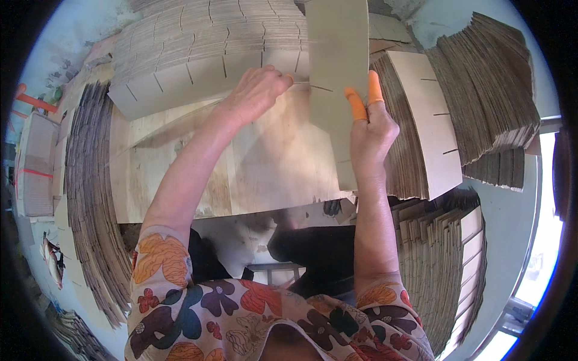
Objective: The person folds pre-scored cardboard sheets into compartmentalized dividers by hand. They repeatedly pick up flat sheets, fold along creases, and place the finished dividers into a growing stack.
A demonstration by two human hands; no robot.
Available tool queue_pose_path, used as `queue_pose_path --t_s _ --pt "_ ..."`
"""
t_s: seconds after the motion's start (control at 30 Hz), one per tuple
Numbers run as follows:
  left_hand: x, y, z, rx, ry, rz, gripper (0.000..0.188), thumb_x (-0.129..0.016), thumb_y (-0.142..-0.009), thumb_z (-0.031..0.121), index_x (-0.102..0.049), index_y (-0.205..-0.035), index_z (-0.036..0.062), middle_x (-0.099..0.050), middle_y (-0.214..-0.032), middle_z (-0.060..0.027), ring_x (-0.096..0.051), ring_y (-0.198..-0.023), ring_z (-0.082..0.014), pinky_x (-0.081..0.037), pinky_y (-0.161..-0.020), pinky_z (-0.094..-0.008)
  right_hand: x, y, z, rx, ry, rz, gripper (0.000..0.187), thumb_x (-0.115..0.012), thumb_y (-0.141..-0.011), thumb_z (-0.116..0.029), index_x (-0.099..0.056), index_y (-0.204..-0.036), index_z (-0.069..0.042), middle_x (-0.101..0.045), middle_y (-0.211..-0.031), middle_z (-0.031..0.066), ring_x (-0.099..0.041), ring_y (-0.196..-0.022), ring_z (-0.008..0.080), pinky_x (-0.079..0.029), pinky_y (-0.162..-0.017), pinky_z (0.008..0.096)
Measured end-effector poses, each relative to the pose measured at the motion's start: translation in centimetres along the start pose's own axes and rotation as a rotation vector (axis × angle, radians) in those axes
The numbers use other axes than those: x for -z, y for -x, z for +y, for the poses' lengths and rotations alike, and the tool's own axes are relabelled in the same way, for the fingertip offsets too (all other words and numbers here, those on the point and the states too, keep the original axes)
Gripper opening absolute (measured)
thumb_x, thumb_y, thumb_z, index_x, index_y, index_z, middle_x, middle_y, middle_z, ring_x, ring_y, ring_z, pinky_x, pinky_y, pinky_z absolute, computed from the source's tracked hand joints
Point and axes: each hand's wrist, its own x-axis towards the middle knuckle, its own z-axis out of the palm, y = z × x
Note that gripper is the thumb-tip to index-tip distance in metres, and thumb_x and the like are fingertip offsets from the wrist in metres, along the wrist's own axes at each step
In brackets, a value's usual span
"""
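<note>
A long grey-brown cardboard strip [338, 54] with slits in its edge stands out over the wooden tabletop. My right hand [373, 129], with orange finger covers on two fingers, is closed on the strip's right edge. To the left of the strip, my left hand [259, 93] is closed, its thumb and fingertips pressed together and turned toward the strip's slit. Whatever is in the left fingers is too thin and blurred to make out. Just behind the left hand lies a wide stack of slotted cardboard strips [208, 69].
The wooden tabletop [277, 174] spans the middle. Piles of cardboard strips stand at the left [90, 180], right of my right hand [442, 126], and at the far right [487, 84]. Another cardboard pile [427, 259] sits lower right. A taped carton [37, 165] is at the far left.
</note>
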Motion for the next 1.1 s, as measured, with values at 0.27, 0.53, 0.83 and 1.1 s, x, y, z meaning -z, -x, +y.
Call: queue_pose_path --t_s 0.27,0.53,0.83,1.1 --pt "1.5 0.5 3.2 -0.096 0.139 0.022 0.008 -0.059 -0.072 0.001 -0.058 -0.079 0.0031 -0.06 -0.072 -0.0117 -0.061 -0.081 -0.0281 -0.051 -0.064 -0.0378 -1.5 1.6 1.5 0.028 -0.008 -0.254 0.045 -0.062 -0.081 -0.002 -0.048 -0.125 0.0 -0.061 -0.1 0.0216 -0.065 -0.074 0.0316 -0.053 -0.061 0.0397" --pt "4.0 -0.4 4.5 0.202 0.534 -0.095 0.022 -0.07 -0.072 0.018 -0.059 -0.082 0.0028 -0.06 -0.073 -0.0119 -0.059 -0.072 -0.0278 -0.049 -0.063 -0.0404 -2.2 4.0 2.0 -0.022 0.042 -0.318 0.059 -0.053 -0.086 -0.003 -0.029 -0.139 -0.002 -0.054 -0.113 0.0241 -0.062 -0.073 0.0406 -0.053 -0.061 0.0445" --pt "-2.6 -5.3 -5.0 0.198 -0.154 -0.197 0.062 -0.082 -0.063 0.024 -0.05 -0.108 -0.0023 -0.057 -0.106 -0.016 -0.049 -0.108 -0.0295 -0.047 -0.081 -0.0417 -1.6 5.7 1.8 0.015 0.02 -0.209 0.061 -0.056 -0.083 0.001 -0.029 -0.139 0.0 -0.057 -0.101 0.0212 -0.061 -0.07 0.0385 -0.054 -0.059 0.042" --pt "1.2 -6.1 -5.0 0.201 -0.121 -0.441 0.069 -0.085 -0.058 0.023 -0.048 -0.112 0.0004 -0.054 -0.11 -0.0137 -0.046 -0.112 -0.0289 -0.042 -0.091 -0.0448 -2.3 5.5 1.5 0.005 -0.066 -0.206 0.061 -0.057 -0.079 0.007 -0.034 -0.135 0.0 -0.057 -0.102 0.0209 -0.062 -0.078 0.0377 -0.055 -0.062 0.0406"
